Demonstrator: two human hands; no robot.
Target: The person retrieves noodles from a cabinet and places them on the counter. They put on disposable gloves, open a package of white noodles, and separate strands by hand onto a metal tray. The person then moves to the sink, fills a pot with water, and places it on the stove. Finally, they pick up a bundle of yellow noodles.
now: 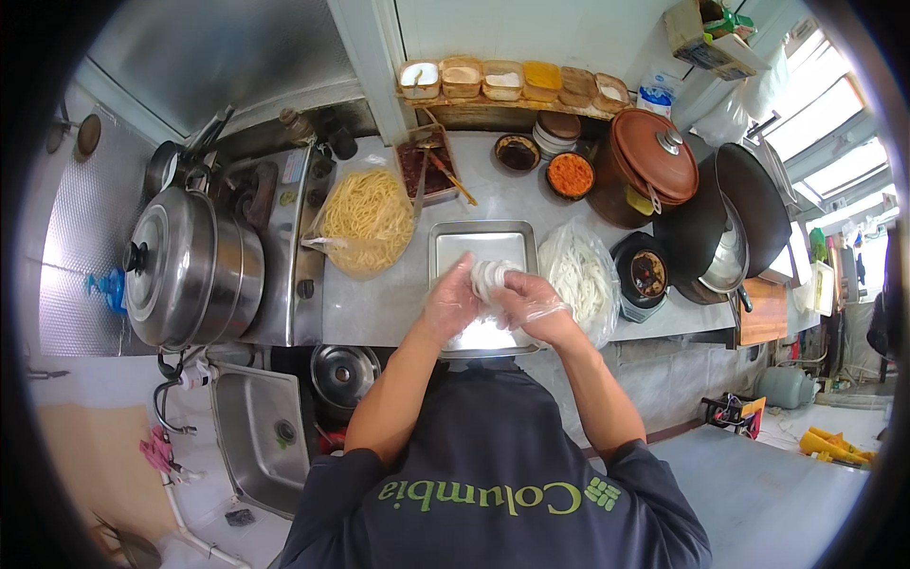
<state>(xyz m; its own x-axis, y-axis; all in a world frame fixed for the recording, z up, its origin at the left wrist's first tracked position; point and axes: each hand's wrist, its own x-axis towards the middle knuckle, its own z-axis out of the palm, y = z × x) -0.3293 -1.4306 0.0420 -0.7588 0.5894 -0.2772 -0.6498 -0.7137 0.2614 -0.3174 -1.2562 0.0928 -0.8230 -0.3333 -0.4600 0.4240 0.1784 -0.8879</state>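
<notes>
Both my hands, in thin clear plastic gloves, meet over a rectangular metal tray (483, 232). Between them is a bundle of white noodles (489, 279). My left hand (453, 299) cups it from the left with the thumb up. My right hand (530, 302) curls its fingers against its right side. Just right of the tray lies a clear plastic bag of white noodles (579, 281). A plastic bag of yellow noodles (366, 220) rests on the counter to the left of the tray. The undersides of the hands and the tray's middle are partly hidden.
Behind the tray stand a container of dark red sauce (426, 171) with utensils, a bowl of orange-red food (570, 175) and a dark bowl (517, 153). A lidded brown pot (654, 156) and black wok (757, 206) stand right; a large steel pot (192, 263) and sink (263, 434) are left.
</notes>
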